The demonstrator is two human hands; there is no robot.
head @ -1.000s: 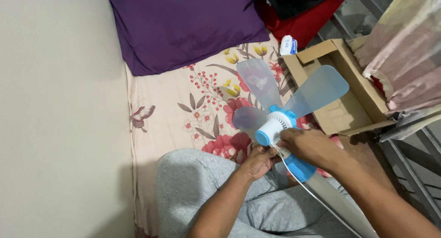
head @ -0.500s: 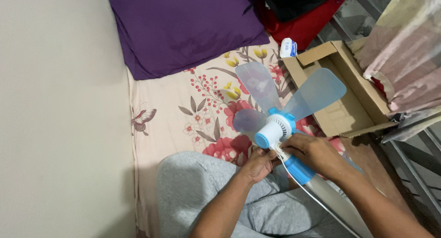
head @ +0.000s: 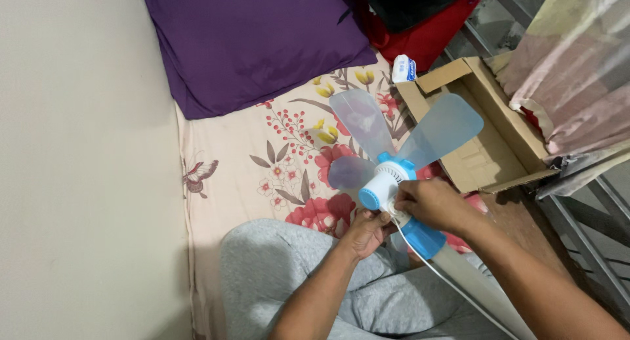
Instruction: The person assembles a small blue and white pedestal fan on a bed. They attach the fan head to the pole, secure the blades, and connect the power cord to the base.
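Note:
A small fan with a white and blue hub and three pale translucent blue blades sits over my lap, above the flowered bedsheet. My right hand wraps around the white motor body just behind the hub. My left hand touches the underside of that body with its fingertips. A blue collar and a grey-white stem run down to the right, with a thin white cord alongside. My legs in grey trousers lie below.
A purple pillow lies at the head of the bed, with red and black cloth beside it. An open cardboard box sits right of the fan, a small white packet near it. A wall is at the left, a metal frame and curtain at the right.
The fan and both hands have shifted slightly lower and to the left in view. Both hands keep their hold at the motor body.

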